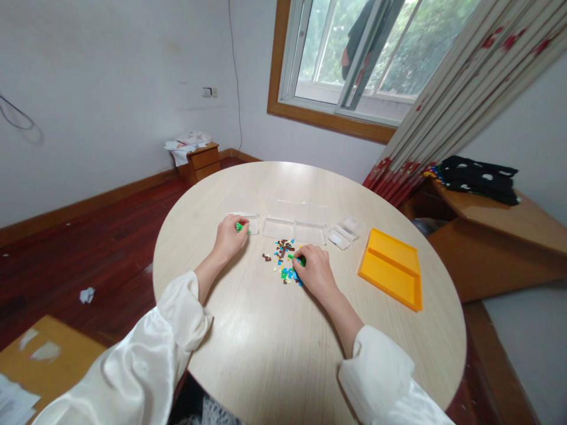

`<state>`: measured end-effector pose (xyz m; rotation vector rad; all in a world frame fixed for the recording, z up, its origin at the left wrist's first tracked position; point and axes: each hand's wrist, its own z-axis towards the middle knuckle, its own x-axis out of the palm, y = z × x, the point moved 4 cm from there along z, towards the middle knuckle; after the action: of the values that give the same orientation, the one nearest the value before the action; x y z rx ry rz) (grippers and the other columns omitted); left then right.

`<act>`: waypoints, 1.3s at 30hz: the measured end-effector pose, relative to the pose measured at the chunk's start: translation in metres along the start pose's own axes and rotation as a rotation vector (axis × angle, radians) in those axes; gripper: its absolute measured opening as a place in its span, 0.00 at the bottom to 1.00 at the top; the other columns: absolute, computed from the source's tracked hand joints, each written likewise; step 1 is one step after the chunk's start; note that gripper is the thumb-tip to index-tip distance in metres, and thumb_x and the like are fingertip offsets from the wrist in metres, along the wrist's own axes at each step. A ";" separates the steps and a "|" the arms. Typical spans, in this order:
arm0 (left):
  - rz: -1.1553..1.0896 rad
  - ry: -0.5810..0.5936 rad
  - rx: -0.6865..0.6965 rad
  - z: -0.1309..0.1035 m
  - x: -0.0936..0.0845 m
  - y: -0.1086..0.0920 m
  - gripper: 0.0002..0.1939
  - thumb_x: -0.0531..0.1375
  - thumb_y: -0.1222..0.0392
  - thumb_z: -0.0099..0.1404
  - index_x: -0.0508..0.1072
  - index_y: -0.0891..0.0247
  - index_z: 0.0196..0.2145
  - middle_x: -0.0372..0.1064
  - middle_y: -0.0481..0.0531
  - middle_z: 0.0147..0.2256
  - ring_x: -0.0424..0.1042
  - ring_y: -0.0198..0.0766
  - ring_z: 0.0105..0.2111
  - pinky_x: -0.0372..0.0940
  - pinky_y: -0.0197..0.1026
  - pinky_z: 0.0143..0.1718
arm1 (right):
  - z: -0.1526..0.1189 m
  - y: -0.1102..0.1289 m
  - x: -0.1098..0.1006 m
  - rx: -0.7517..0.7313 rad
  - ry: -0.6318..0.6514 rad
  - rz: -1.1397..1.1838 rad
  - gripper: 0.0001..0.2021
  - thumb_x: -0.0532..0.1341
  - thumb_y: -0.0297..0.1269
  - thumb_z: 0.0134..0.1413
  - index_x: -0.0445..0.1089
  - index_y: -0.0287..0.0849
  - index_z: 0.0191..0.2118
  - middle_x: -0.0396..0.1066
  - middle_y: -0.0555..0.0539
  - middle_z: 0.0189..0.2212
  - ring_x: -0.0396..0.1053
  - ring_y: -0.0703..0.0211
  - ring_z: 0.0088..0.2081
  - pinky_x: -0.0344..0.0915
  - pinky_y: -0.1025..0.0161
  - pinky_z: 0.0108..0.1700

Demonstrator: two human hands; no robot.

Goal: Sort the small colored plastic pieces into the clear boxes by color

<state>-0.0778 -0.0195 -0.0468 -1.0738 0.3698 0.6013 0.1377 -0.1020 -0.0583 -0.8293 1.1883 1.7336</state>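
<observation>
My left hand [231, 235] is closed on a small green piece [239, 226], at the near left edge of a clear plastic box [253, 224]. Small brown, blue, green and pale yellow pieces [283, 249] lie in a loose pile at the middle of the round table [257, 336]. At the pile's right side, my right hand [313, 267] pinches green pieces [302, 260] between thumb and fingers. Just beyond the pile stands a wider clear box with two compartments [295, 229].
A small clear case [343, 234] lies open right of the wide box. Farther right is an orange two-part tray [392, 268]. Beyond the table are a small wooden cabinet [206, 160] at the left and a wooden desk [509, 236] with dark cloth at the right.
</observation>
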 end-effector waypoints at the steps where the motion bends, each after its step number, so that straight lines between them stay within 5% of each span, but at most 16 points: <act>1: -0.057 0.019 -0.001 -0.001 0.001 -0.002 0.06 0.57 0.63 0.55 0.74 0.65 0.28 0.71 0.51 0.29 0.66 0.36 0.29 0.61 0.39 0.34 | 0.000 0.001 -0.001 -0.008 -0.019 0.018 0.04 0.57 0.28 0.51 0.69 0.41 0.29 0.73 0.46 0.31 0.67 0.54 0.39 0.55 0.59 0.42; 5: -0.376 0.231 -0.036 -0.008 0.015 -0.011 0.09 0.58 0.58 0.55 0.74 0.66 0.29 0.69 0.50 0.25 0.64 0.33 0.24 0.59 0.37 0.27 | -0.001 0.007 -0.010 -0.062 -0.112 0.139 0.05 0.57 0.30 0.54 0.70 0.41 0.33 0.74 0.45 0.32 0.69 0.55 0.37 0.59 0.59 0.42; 12: -0.711 0.654 -0.127 -0.032 0.037 -0.031 0.16 0.65 0.53 0.50 0.74 0.68 0.31 0.72 0.52 0.27 0.68 0.33 0.26 0.64 0.37 0.30 | -0.006 0.023 -0.019 -0.247 -0.161 0.286 0.07 0.55 0.32 0.56 0.71 0.44 0.34 0.75 0.45 0.35 0.70 0.55 0.40 0.63 0.58 0.44; 20: -0.765 0.766 -0.097 -0.041 0.042 -0.042 0.13 0.67 0.55 0.48 0.74 0.68 0.28 0.71 0.51 0.25 0.68 0.31 0.25 0.62 0.35 0.29 | -0.008 0.029 -0.021 -0.344 -0.188 0.340 0.07 0.56 0.30 0.57 0.71 0.42 0.32 0.73 0.46 0.31 0.70 0.57 0.37 0.63 0.60 0.41; 32: -0.738 0.728 -0.105 -0.038 0.039 -0.044 0.16 0.64 0.49 0.50 0.72 0.67 0.26 0.70 0.52 0.24 0.66 0.32 0.23 0.61 0.36 0.28 | -0.007 0.026 -0.023 -0.368 -0.144 0.332 0.07 0.56 0.32 0.57 0.71 0.43 0.35 0.74 0.45 0.34 0.70 0.56 0.39 0.65 0.58 0.43; 34: -0.699 0.624 -0.134 -0.032 0.037 -0.038 0.15 0.62 0.50 0.51 0.71 0.67 0.26 0.70 0.51 0.23 0.67 0.33 0.23 0.61 0.37 0.28 | -0.003 0.016 -0.029 -0.313 -0.140 0.312 0.07 0.55 0.32 0.56 0.71 0.43 0.35 0.74 0.44 0.35 0.70 0.55 0.39 0.65 0.58 0.44; 39: -0.376 0.122 -0.139 -0.009 0.012 -0.013 0.10 0.56 0.54 0.54 0.68 0.65 0.24 0.67 0.49 0.23 0.64 0.34 0.25 0.59 0.37 0.28 | 0.003 -0.015 -0.037 -0.190 -0.011 0.217 0.09 0.54 0.26 0.51 0.71 0.41 0.31 0.73 0.45 0.31 0.69 0.57 0.36 0.65 0.59 0.40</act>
<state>-0.0602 -0.0282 -0.0486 -1.2785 0.2249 0.2295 0.1667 -0.1062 -0.0308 -0.8248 1.1530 2.0506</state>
